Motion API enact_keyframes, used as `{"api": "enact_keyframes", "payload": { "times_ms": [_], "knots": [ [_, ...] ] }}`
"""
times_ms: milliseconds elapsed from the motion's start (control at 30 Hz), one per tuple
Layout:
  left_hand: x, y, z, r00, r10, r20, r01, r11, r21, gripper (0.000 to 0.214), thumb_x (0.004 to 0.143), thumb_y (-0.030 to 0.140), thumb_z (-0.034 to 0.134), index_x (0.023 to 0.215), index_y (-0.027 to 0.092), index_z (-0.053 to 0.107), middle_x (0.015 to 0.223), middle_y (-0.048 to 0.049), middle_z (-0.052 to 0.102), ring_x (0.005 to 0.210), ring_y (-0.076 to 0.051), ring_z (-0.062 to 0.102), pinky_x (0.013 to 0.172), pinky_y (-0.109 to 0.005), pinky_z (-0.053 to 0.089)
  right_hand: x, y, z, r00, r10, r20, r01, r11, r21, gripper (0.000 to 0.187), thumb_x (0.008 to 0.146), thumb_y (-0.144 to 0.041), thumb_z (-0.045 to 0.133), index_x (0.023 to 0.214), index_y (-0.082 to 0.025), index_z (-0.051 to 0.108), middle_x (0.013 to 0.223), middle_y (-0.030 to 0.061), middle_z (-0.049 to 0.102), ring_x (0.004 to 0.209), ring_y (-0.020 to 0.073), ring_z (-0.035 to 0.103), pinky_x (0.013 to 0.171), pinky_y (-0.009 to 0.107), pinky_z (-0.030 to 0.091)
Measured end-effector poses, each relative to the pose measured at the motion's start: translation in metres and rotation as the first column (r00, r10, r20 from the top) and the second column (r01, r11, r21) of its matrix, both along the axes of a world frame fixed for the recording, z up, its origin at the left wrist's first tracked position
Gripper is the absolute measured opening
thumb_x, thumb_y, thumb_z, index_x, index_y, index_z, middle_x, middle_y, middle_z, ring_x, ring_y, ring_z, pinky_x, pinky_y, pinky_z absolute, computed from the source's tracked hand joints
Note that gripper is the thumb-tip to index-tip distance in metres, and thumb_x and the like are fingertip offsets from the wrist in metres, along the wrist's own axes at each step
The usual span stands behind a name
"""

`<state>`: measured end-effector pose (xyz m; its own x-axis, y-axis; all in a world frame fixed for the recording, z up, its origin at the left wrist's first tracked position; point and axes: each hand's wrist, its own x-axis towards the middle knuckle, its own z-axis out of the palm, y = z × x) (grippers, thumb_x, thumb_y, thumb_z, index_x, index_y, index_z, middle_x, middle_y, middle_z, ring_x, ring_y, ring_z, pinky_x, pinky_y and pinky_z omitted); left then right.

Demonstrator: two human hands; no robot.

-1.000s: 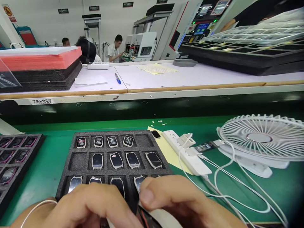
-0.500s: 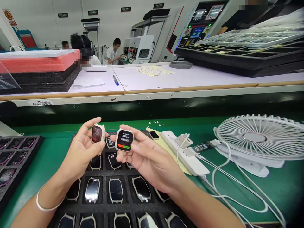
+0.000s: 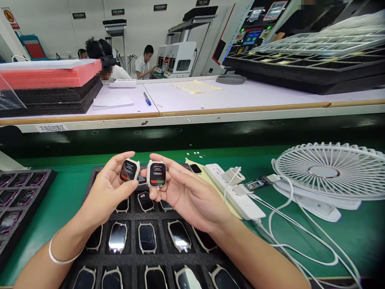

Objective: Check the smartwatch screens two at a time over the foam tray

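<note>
My left hand (image 3: 112,186) is closed on a strapless smartwatch (image 3: 128,170), held by its edges with the lit screen tilted toward me. My right hand (image 3: 183,188) grips a second smartwatch (image 3: 157,174) by its sides; its screen shows text, a grey button and a red-and-green bar. The two watches are close side by side above a black foam tray (image 3: 132,233). Rows of similar watch bodies lie in its pockets, such as a dark-screened watch (image 3: 147,237). Both hands hide part of the tray's far rows.
Right of the tray are a white power strip (image 3: 231,192), white cables (image 3: 313,237) and a white fan (image 3: 325,172). One watch (image 3: 195,168) lies on yellow paper. Another foam tray (image 3: 27,200) with purple-rimmed watches is at left. A shelf (image 3: 192,106) crosses behind; people work beyond it.
The left watch has moved slightly right and turned, its screen now facing me more. The right watch has shifted slightly, and my right thumb has lifted away from its lower corner.
</note>
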<state>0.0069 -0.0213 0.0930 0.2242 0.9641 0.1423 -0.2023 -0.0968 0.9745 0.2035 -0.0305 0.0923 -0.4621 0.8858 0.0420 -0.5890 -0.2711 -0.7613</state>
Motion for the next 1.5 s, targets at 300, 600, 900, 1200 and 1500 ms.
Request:
{"api": "enact_keyframes", "payload": {
  "times_ms": [300,600,900,1200,1500],
  "knots": [
    [0.0041,-0.0018,0.0047,1.0,0.018,0.01,-0.017,0.998,-0.063,0.052,0.077,0.026,0.081,0.122,0.022,0.055,0.095,-0.0009,0.063,0.065,-0.007,0.054,0.055,-0.018,0.045,-0.0019,-0.0002,0.0001,1.0,0.005,0.025,-0.006,0.999,0.036,0.033,0.094,-0.038,0.07,0.12,-0.02,0.06,0.106,0.0078,0.071,0.073,0.0166,0.066,0.073,0.031,0.051],
    [0.0027,-0.0025,0.0045,1.0,-0.004,0.001,0.004,0.994,-0.106,0.051,0.085,0.031,0.074,0.13,0.02,0.052,0.093,-0.0005,0.063,0.062,-0.007,0.059,0.062,-0.021,0.052,-0.0009,0.0,0.0001,0.997,-0.072,0.02,0.071,0.995,0.069,0.025,0.095,-0.036,0.068,0.115,-0.021,0.062,0.106,0.0061,0.071,0.072,0.0156,0.066,0.075,0.03,0.052],
    [0.0054,-0.0044,0.0077,0.999,-0.047,0.021,0.049,0.994,-0.101,0.054,0.085,0.03,0.074,0.133,0.021,0.053,0.099,-0.003,0.066,0.064,-0.009,0.065,0.066,-0.024,0.057,-0.002,0.0007,0.0007,0.985,-0.16,0.065,0.155,0.985,0.079,0.028,0.093,-0.037,0.069,0.115,-0.023,0.061,0.107,0.0058,0.069,0.072,0.0172,0.064,0.075,0.034,0.054],
    [0.0054,-0.0032,0.0046,0.996,-0.052,0.067,0.057,0.996,-0.075,0.048,0.085,0.025,0.074,0.129,0.022,0.054,0.111,-0.0054,0.067,0.078,-0.015,0.072,0.075,-0.028,0.061,-0.0019,0.0024,-0.0005,0.969,-0.215,0.126,0.2,0.973,0.117,0.034,0.087,-0.029,0.071,0.119,-0.023,0.06,0.105,0.0043,0.068,0.077,0.0176,0.065,0.076,0.035,0.053],
    [0.0055,-0.0042,0.0031,0.999,-0.031,0.024,0.03,0.999,0.015,0.043,0.087,0.02,0.07,0.128,0.023,0.056,0.106,-0.0037,0.068,0.077,-0.012,0.071,0.079,-0.027,0.06,-0.0021,0.0006,-0.0019,0.951,-0.234,0.2,0.189,0.957,0.221,0.039,0.084,-0.019,0.068,0.121,-0.023,0.057,0.103,0.0031,0.068,0.078,0.0167,0.067,0.078,0.034,0.054]
  ]
}}
